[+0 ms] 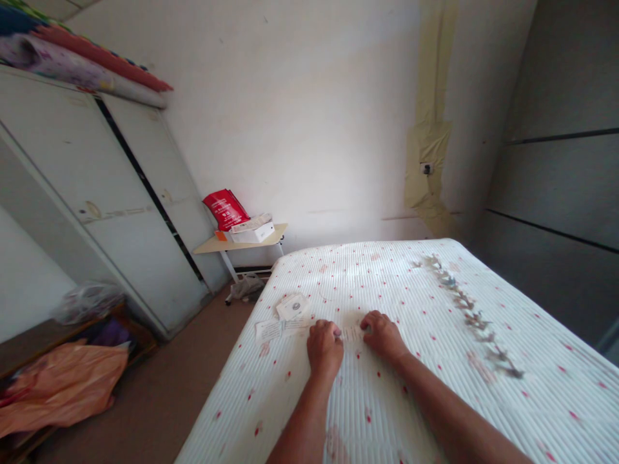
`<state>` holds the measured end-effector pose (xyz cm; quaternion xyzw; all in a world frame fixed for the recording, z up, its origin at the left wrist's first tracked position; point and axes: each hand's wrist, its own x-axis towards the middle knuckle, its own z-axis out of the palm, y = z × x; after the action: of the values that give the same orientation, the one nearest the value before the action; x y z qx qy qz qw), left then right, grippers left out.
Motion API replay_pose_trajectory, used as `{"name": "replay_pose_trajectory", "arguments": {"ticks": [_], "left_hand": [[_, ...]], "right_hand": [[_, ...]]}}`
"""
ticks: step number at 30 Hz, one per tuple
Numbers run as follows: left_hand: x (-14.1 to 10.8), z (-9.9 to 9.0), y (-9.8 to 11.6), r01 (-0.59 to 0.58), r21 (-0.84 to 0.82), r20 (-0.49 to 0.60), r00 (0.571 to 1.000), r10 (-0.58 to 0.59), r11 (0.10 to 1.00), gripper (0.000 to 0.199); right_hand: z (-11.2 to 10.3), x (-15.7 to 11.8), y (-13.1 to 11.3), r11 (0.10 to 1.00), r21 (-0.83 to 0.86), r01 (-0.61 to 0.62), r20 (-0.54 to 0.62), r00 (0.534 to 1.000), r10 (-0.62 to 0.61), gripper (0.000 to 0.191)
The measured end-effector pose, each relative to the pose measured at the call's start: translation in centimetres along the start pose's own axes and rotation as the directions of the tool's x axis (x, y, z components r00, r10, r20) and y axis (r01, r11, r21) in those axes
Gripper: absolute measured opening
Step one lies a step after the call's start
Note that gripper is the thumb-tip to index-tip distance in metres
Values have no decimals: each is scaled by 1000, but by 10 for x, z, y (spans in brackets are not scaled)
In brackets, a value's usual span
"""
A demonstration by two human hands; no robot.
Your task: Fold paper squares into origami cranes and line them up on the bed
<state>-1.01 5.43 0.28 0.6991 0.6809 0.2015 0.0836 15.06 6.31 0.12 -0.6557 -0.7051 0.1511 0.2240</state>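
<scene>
On the bed a small printed paper slip lies between my two hands. My left hand, fingers curled, grips its left end. Closed in the same way, my right hand is at the slip's right end; its fingertips are partly hidden. Just left of my left hand are more flat printed papers and a small paper stack with a round dark mark on top. To the right, a long row of small folded paper shapes, like paper cranes, runs along the bed.
The bed has a white ribbed cover with red dots. Beyond its far left corner, a small table holds a red bag and a white box. Left stand a grey cabinet and a low shelf with an orange bag.
</scene>
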Motion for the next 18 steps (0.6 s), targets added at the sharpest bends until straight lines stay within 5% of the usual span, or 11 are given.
{"name": "replay_pose_trajectory", "arguments": {"ticks": [10, 18], "left_hand": [[0, 1, -2, -21, -2, -2, 1000, 21, 1000, 12], [-2, -1, 0, -15, -26, -10, 1000, 15, 1000, 16]], "right_hand": [[0, -3, 2, 999, 34, 12, -15, 1000, -11, 27], [-1, -7, -1, 999, 11, 36, 14, 999, -36, 50]]}}
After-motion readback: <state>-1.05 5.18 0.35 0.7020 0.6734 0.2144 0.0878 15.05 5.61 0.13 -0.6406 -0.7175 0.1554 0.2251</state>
